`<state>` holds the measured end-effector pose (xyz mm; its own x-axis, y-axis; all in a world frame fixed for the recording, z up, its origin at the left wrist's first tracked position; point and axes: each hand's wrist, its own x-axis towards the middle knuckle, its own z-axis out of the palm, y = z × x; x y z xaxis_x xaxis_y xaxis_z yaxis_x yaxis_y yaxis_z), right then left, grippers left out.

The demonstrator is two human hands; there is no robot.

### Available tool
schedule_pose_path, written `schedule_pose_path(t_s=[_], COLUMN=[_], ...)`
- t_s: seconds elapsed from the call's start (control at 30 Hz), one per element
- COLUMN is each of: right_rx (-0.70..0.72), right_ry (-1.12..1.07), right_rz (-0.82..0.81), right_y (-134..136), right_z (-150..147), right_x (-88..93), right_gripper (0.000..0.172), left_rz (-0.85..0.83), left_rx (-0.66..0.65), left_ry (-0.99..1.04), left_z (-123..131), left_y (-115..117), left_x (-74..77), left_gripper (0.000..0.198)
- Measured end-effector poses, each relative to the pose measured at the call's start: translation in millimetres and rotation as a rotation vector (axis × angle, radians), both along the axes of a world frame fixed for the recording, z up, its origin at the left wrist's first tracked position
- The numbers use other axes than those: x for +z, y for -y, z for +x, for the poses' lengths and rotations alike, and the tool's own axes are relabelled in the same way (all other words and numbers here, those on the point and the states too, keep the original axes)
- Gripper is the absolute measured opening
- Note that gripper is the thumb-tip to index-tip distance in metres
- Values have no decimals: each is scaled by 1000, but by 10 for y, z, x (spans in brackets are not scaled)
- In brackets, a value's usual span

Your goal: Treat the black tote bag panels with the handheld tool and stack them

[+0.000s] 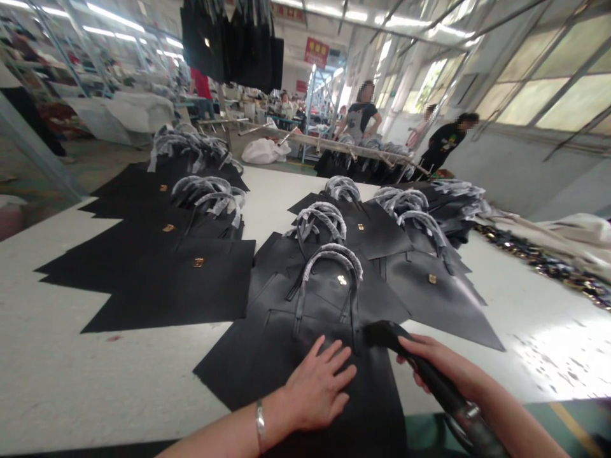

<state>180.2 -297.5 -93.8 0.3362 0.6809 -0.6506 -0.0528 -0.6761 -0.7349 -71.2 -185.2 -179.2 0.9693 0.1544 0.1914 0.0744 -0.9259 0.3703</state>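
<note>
A black handbag panel [277,343] lies flat before me, its two looped handles [334,254] wrapped in clear plastic. My left hand [324,385] rests on it, palm down with fingers spread, just below the handles. In my right hand [442,359] is a black hand-held tool [424,369] with a broad head and a thick grip; its exact kind is unclear. The tool's head is over the panel's upper right edge, by the foot of a handle. Behind it, further black panels with gold clasps overlap in stacks, one with a gold clasp [342,280].
The pale table [143,375] bears another stack of black bag panels [191,280] on the left and one on the right [429,280]. A strip of gold and dark metal pieces [548,261] runs along the right. A metal rack [334,143] and people stand beyond.
</note>
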Motion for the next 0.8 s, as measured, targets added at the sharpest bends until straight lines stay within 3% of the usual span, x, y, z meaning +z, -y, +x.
schedule_pose_path(t_s=[0.17,0.33,0.57,0.8], right_rx=[2,122,132,183], right_ry=[64,18,18,26], right_rz=[70,-2,56,8], right_y=[-59,57,-394,-605], right_z=[-94,-297,-455,-390], right_x=[-2,100,-28,12], right_gripper=[35,34,33,33], left_rz=[0,-5,6,38], left_rx=[19,24,22,37], left_ry=[7,11,20,32], left_z=[-2,22,27,10], left_y=[12,28,25,26], left_x=[15,34,11,25], left_gripper=[48,47,48,49])
